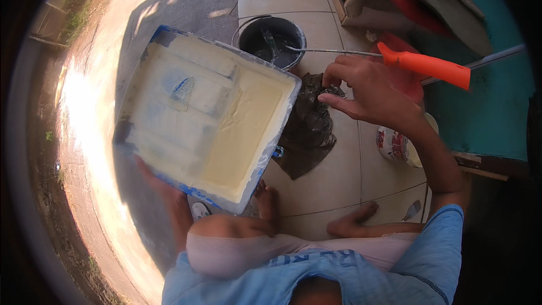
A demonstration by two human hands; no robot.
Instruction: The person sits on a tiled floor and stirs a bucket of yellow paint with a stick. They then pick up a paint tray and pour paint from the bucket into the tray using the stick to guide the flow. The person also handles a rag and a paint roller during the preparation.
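My left hand (161, 183) grips the near left edge of a blue paint tray (291, 107), its fingers partly hidden beneath. Cream paint (240, 135) fills the tray's right part and coats the ridged side; a blue patch shows through. My right hand (367, 87) hovers right of the tray, fingers loosely curled, thumb and forefinger apart. Below it a dark crumpled rag (307, 141) lies on the tiles. Just beyond that hand is a paint roller's orange handle (429, 68), its metal rod reaching over a black bucket (299, 36). Inside the bucket is dark liquid.
A paint-smeared white can (392, 144) stands at the right by a teal surface (485, 118). A scraper-like tool (412, 210) lies on the tiled floor (339, 175) near my right leg. Sunlit concrete (84, 152) stretches along the left. A wooden box (339, 0) is at the back.
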